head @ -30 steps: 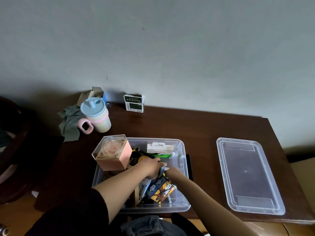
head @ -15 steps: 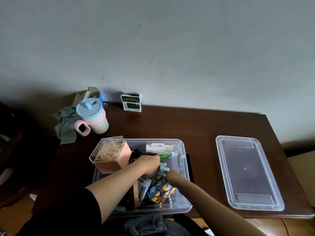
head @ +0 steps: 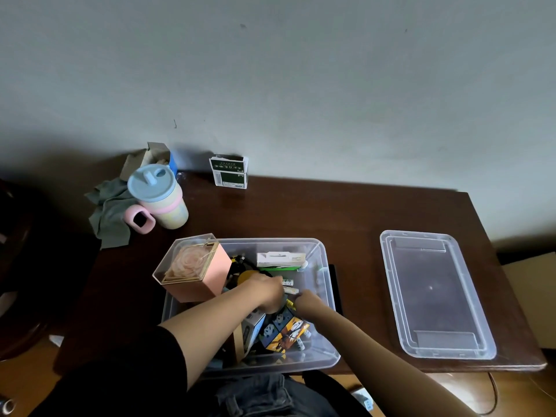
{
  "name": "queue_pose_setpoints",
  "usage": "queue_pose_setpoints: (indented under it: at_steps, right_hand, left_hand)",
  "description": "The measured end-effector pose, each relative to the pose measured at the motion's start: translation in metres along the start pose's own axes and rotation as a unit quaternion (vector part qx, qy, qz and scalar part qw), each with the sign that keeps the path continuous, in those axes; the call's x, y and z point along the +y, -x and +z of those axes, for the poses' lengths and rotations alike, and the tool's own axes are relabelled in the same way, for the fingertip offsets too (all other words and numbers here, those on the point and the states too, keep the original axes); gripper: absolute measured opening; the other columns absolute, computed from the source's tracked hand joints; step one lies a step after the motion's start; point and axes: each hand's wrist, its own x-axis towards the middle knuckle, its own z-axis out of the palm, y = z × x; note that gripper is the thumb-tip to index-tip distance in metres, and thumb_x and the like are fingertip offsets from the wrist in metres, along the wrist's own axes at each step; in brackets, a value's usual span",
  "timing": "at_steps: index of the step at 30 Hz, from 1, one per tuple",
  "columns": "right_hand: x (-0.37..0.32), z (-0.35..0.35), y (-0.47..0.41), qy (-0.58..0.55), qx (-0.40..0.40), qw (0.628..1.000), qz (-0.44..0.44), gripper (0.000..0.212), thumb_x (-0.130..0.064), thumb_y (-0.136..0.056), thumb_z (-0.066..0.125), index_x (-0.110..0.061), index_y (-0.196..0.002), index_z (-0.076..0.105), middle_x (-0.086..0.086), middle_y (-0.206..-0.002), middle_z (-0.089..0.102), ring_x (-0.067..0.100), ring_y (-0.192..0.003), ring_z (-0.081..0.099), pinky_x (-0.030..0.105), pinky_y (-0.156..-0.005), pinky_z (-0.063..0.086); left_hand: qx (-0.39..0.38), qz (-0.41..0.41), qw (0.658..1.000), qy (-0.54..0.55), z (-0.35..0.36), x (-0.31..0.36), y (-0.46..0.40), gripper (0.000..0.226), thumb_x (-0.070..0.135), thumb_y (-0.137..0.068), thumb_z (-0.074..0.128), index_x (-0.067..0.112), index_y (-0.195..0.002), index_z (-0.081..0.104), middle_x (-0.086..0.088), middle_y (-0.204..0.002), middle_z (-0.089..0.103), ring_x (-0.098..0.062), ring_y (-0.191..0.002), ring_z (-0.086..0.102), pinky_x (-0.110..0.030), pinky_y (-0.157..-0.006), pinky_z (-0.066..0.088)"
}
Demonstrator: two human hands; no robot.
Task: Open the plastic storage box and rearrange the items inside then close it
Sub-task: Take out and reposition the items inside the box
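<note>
Box [head: 323, 266], clear plastic and lidless, sits at the worktop's [head: 346, 212] near edge, long axis running away from the person. Its lid [head: 433, 293] lies flat to the right. Left hand [head: 264, 293] and right hand [head: 308, 302] reach among the clutter inside; I cannot tell either grip.

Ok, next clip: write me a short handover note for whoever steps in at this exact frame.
Hands: the left hand and the right hand are both down inside the storage box, among the items; what their fingers hold cannot be made out.
Things: the box sits open at the table's near edge. Its lid lies flat on the table to the right, apart from the box. A pink flower box stands tilted in the far left corner; a patterned cube lies near the front.
Done: lid off.
Left: finish rearranging, then put the lid on.
</note>
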Motion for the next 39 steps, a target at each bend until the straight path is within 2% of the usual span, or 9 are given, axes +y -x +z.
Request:
queue_pose_setpoints:
  at_steps: [2,4,7,10,16,22,28,34,39]
  right_hand:
    - [0.001,0.004,0.0,-0.025,0.033,0.999,0.001,0.035,-0.002,-0.093,0.038,0.002,-0.126,0.051,0.021,-0.122,0.056,0.022,-0.081,0.052,0.021,-0.052,0.035]
    - [0.001,0.007,0.001,-0.009,0.079,0.996,-0.028,0.045,0.0,-0.089,0.042,-0.007,-0.133,0.043,0.015,-0.128,0.051,0.023,-0.096,0.056,0.027,-0.068,0.046]
    - [-0.007,0.004,-0.007,0.115,0.154,0.975,-0.108,0.052,0.006,-0.084,0.045,-0.015,-0.132,0.043,0.012,-0.126,0.052,0.031,-0.105,0.058,0.035,-0.076,0.046]
    - [-0.022,-0.008,-0.019,0.238,0.145,0.95,-0.143,0.036,0.0,-0.089,0.049,-0.012,-0.123,0.055,0.012,-0.119,0.061,0.032,-0.105,0.061,0.036,-0.076,0.05]
    - [-0.027,-0.009,-0.029,0.401,0.108,0.894,-0.169,0.018,-0.008,-0.09,0.055,-0.005,-0.106,0.064,0.014,-0.106,0.066,0.032,-0.099,0.063,0.034,-0.067,0.045]
    - [-0.028,-0.009,-0.031,0.401,0.126,0.894,-0.156,0.021,-0.022,-0.09,0.057,-0.008,-0.104,0.066,0.01,-0.104,0.067,0.028,-0.097,0.064,0.032,-0.068,0.047]
    - [-0.03,-0.002,-0.032,0.427,0.126,0.89,-0.102,0.028,-0.004,-0.093,0.043,-0.002,-0.111,0.063,0.012,-0.113,0.065,0.029,-0.102,0.064,0.036,-0.076,0.054]
    - [-0.023,0.004,-0.033,0.446,0.154,0.87,-0.141,0.031,0.005,-0.093,0.04,0.001,-0.122,0.052,0.014,-0.119,0.062,0.029,-0.104,0.064,0.034,-0.074,0.052]
    - [-0.028,0.002,-0.032,0.435,0.142,0.879,-0.133,0.027,-0.008,-0.096,0.04,-0.002,-0.11,0.062,0.013,-0.113,0.066,0.028,-0.102,0.065,0.032,-0.071,0.049]
  left_hand:
    - [0.001,0.01,1.0,-0.022,0.0,0.001,0.0,0.052,0.007,-0.089,0.048,0.008,-0.139,0.039,-0.014,-0.143,0.033,-0.033,-0.12,0.046,-0.037,-0.08,0.041]
    - [0.011,0.019,0.999,-0.034,0.001,-0.001,0.003,0.049,0.009,-0.09,0.047,0.015,-0.139,0.044,-0.011,-0.15,0.022,-0.033,-0.126,0.039,-0.038,-0.091,0.04]
    - [-0.001,0.023,0.998,-0.06,0.003,-0.004,0.006,0.053,0.012,-0.093,0.042,0.024,-0.144,0.035,-0.011,-0.156,0.008,-0.032,-0.126,0.042,-0.037,-0.088,0.041]
    - [-0.012,0.027,0.996,-0.088,0.004,-0.003,0.009,0.057,0.01,-0.094,0.037,0.025,-0.149,0.026,-0.014,-0.159,-0.004,-0.031,-0.129,0.042,-0.039,-0.089,0.044]
    - [0.004,0.039,0.997,-0.07,0.008,-0.009,0.013,0.063,0.01,-0.095,0.038,0.031,-0.151,0.017,-0.014,-0.159,-0.006,-0.031,-0.124,0.046,-0.036,-0.081,0.042]
    - [0.005,0.045,0.997,-0.064,0.008,-0.012,0.016,0.063,0.007,-0.092,0.04,0.028,-0.149,0.024,-0.014,-0.158,0.0,-0.034,-0.122,0.045,-0.041,-0.087,0.047]
    - [0.009,0.046,0.998,-0.04,0.01,-0.013,0.017,0.06,0.004,-0.091,0.04,0.025,-0.146,0.03,-0.011,-0.159,-0.002,-0.03,-0.113,0.052,-0.037,-0.077,0.045]
    - [-0.003,0.042,0.999,-0.029,0.01,-0.012,0.014,0.066,0.004,-0.091,0.039,0.027,-0.15,0.021,-0.013,-0.158,-0.006,-0.032,-0.104,0.057,-0.033,-0.069,0.039]
    - [-0.006,0.046,0.999,-0.025,0.01,-0.013,0.014,0.065,0.005,-0.09,0.041,0.026,-0.149,0.024,-0.014,-0.158,-0.005,-0.032,-0.103,0.057,-0.034,-0.069,0.039]
